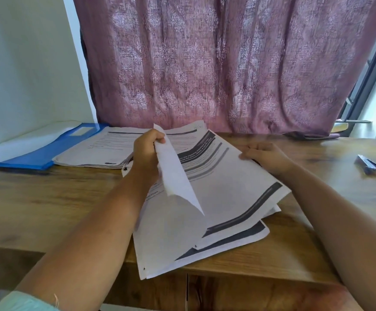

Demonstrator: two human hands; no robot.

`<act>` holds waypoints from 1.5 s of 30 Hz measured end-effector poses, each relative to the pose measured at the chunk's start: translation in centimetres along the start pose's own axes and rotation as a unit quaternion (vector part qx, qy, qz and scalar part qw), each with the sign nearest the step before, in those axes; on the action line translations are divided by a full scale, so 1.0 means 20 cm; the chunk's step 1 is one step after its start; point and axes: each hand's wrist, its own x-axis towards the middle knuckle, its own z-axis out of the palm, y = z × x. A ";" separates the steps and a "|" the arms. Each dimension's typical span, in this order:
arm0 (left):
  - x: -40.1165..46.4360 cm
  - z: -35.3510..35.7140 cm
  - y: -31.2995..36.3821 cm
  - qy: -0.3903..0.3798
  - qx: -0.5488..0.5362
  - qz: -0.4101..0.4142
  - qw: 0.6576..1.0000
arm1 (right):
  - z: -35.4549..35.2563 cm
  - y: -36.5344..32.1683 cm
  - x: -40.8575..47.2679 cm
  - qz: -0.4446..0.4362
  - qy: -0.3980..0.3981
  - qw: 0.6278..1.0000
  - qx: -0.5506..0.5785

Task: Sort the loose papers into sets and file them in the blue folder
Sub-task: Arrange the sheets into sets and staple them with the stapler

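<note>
A loose pile of printed papers [234, 194] lies in front of me on the wooden table, its near corner hanging over the table's front edge. My left hand [147, 151] pinches the top edge of one sheet [178, 176] and lifts it, so the sheet curls upward. My right hand [265, 156] rests on the far right corner of the pile, fingers pressing on the paper. A neater stack of papers [97, 151] lies at the back left. The blue folder [47, 151] lies open beside that stack, against the wall.
The wooden table [47, 209] runs from a white wall at the left to a window at the right. A patterned pink curtain [227, 63] hangs behind it. A small dark stapler-like object [371, 166] lies at the far right.
</note>
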 end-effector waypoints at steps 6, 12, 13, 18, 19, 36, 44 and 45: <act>-0.05 0.06 -0.04 -0.142 0.125 0.029 0.981 | 0.17 -0.05 -0.09 -0.032 -0.123 0.990 -0.057; -0.10 0.09 -0.09 -0.249 0.247 -0.096 0.932 | 0.31 -0.10 -0.17 -0.039 -0.181 0.982 -0.024; -0.09 0.08 -0.09 -0.249 0.243 -0.101 0.932 | 0.31 -0.11 -0.18 -0.041 -0.202 0.978 -0.034; -0.07 0.08 -0.11 -0.204 0.254 -0.142 0.935 | 0.28 -0.08 -0.15 -0.080 -0.154 0.975 -0.138; -0.07 0.07 -0.11 -0.198 0.246 -0.159 0.935 | 0.26 -0.08 -0.14 -0.098 -0.112 0.970 -0.190; -0.08 0.07 -0.06 -0.156 0.270 -0.110 0.944 | 0.18 -0.10 -0.15 0.031 -0.367 0.922 0.120; -0.07 0.06 -0.03 -0.141 0.235 -0.138 0.952 | 0.11 -0.01 -0.03 -0.036 -0.023 0.928 -0.371; -0.07 0.07 -0.03 -0.136 0.244 -0.136 0.950 | 0.09 0.00 -0.02 -0.005 -0.019 0.926 -0.378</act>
